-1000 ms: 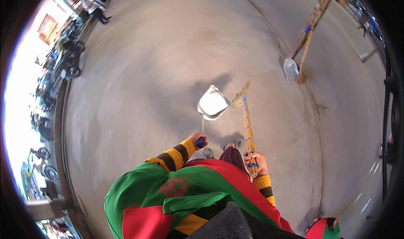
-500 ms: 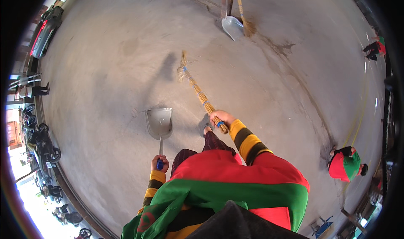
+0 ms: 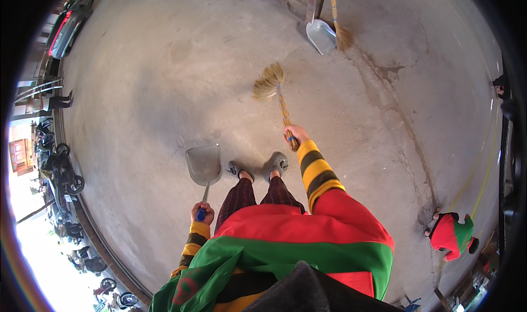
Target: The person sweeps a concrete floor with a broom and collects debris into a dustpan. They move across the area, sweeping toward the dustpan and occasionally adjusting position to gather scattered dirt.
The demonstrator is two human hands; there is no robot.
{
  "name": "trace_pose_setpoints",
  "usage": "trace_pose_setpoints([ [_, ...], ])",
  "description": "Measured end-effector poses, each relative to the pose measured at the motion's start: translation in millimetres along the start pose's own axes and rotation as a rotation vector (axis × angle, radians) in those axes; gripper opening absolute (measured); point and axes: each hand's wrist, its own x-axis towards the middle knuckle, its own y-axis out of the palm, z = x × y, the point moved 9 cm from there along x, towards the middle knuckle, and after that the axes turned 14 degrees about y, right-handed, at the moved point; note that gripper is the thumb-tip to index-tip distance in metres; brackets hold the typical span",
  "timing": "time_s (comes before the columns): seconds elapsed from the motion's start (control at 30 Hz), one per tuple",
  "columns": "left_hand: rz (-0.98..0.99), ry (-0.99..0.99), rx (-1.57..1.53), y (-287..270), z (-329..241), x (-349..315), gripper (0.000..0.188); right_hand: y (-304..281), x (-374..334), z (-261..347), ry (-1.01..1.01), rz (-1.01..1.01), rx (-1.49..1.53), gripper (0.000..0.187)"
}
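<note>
Concrete floor (image 3: 137, 163) spread all around. The right grip (image 3: 296, 134) was clamped on the broom (image 3: 282, 100), its bristles (image 3: 268, 83) fanned ahead of the shoes (image 3: 277, 161); the left grip (image 3: 202, 213) clasped the dustpan (image 3: 203, 165) by its handle, left of them. Low, short strokes and a level dustpan seemed best.

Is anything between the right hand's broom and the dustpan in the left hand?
Nothing visible; only floor shows between the broom bristles and the dustpan. The left shoe is beside the pan, off that line.

Head-worn fisheye view, facing down, concrete floor (image 3: 351, 152) below
</note>
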Motion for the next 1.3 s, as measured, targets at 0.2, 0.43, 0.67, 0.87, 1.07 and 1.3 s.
trace_pose_setpoints([
  [0.2, -0.009, 0.017, 0.101, 22.6, -42.0, 16.4, 0.005, 6.4, -83.6, -28.0, -0.034, -0.089, -0.213, 0.014],
  [0.43, 0.01, -0.01, 0.257, 27.9, -40.5, 22.5, 0.006, 54.1, -117.6, -32.0, -0.142, 0.024, -0.162, 0.019],
  [0.67, -0.009, -0.147, 0.229, 29.2, -29.1, 4.6, 0.007, 96.2, -13.9, 35.7, -0.065, -0.09, -0.377, 0.013],
  [0.87, 0.058, -0.245, 0.142, 37.4, -23.2, -21.1, 0.008, 71.2, -5.3, 32.6, -0.062, -0.095, -0.14, 0.014],
  [1.07, -0.014, -0.159, 0.258, 28.8, -42.5, -14.5, 0.008, 61.9, -59.4, -13.6, -0.071, -0.249, -0.084, 0.011],
  [1.3, -0.022, -0.196, 0.293, 19.7, -36.9, 5.6, 0.006, 90.2, -133.8, -18.4, -0.176, -0.072, -0.002, 0.014],
])
